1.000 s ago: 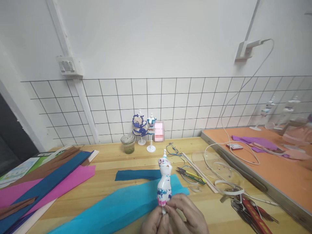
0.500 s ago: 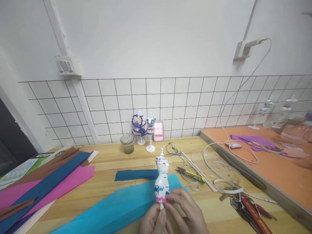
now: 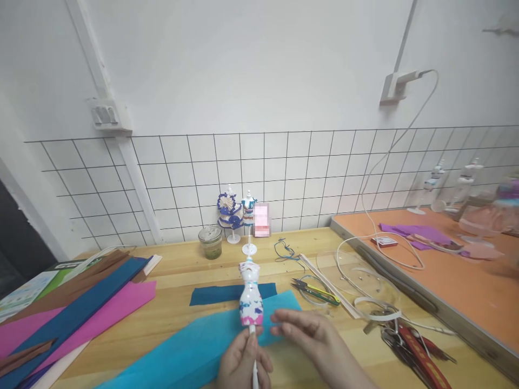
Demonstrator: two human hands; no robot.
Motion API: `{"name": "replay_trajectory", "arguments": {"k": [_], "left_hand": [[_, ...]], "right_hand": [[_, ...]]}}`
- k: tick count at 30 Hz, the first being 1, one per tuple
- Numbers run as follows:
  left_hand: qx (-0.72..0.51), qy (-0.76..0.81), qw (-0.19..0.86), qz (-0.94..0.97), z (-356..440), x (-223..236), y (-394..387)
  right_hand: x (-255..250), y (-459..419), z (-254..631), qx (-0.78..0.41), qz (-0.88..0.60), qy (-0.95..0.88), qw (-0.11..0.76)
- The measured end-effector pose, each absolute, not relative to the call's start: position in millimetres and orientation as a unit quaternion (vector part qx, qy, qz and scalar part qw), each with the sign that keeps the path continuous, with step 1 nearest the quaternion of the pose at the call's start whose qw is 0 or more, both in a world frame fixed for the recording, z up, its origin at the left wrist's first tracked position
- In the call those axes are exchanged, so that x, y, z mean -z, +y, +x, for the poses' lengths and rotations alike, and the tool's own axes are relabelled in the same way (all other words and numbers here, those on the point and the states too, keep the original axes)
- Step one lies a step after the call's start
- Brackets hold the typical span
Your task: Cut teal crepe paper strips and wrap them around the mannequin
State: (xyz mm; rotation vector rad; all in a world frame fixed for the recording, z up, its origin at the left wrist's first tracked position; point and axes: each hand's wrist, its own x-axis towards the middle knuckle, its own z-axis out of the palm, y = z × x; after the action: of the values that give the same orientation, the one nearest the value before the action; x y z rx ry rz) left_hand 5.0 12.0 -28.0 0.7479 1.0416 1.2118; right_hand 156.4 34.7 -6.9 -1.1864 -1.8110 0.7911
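A small white dress-form mannequin with blue, purple and pink patches stands upright before me. My left hand grips its white stem just below the torso, fingers wrapped round it. To the right of the torso, my right hand is apart from it, thumb and fingers spread with nothing between them. Under both hands lies a large sheet of bright blue crepe paper. Behind the mannequin is a dark teal paper strip. Yellow-green thread snips rest to the right.
Coloured paper strips pile up at the left. Two dressed mannequins and a lidded jar stand at the back. On the right are a ring of tape, red-handled tools, a cable and an orange table.
My right hand has come off the mannequin and opened, moving right. The left hand has shifted left with the mannequin, still holding its stem. The view has turned slightly.
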Motion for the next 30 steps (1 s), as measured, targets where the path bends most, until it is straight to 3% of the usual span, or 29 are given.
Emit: {"name": "replay_trajectory", "arguments": {"k": [2, 5, 11, 17, 21, 23, 30], "left_hand": [[-0.544, 0.451, 0.638, 0.305, 1, 27, 15], [-0.548, 0.446, 0.644, 0.295, -1, 27, 16], [-0.535, 0.453, 0.635, 0.325, -2, 32, 17], [-0.543, 0.471, 0.613, 0.329, -2, 35, 18], [-0.568, 0.471, 0.599, 0.312, 1, 38, 18], [-0.564, 0.48, 0.597, 0.308, 1, 39, 19], [-0.53, 0.494, 0.596, 0.347, -1, 44, 21]], "right_hand": [[4, 50, 174, -0.211, -0.548, -0.744, 0.319], [8, 75, 200, -0.136, -0.615, -0.733, 0.259], [25, 108, 216, -0.075, -0.662, -0.725, 0.174], [12, 92, 203, -0.15, -0.655, -0.697, 0.248], [10, 50, 168, -0.295, -0.578, -0.708, 0.278], [14, 32, 150, -0.435, -0.495, -0.68, 0.322], [30, 24, 133, -0.443, -0.436, -0.687, 0.375]]}}
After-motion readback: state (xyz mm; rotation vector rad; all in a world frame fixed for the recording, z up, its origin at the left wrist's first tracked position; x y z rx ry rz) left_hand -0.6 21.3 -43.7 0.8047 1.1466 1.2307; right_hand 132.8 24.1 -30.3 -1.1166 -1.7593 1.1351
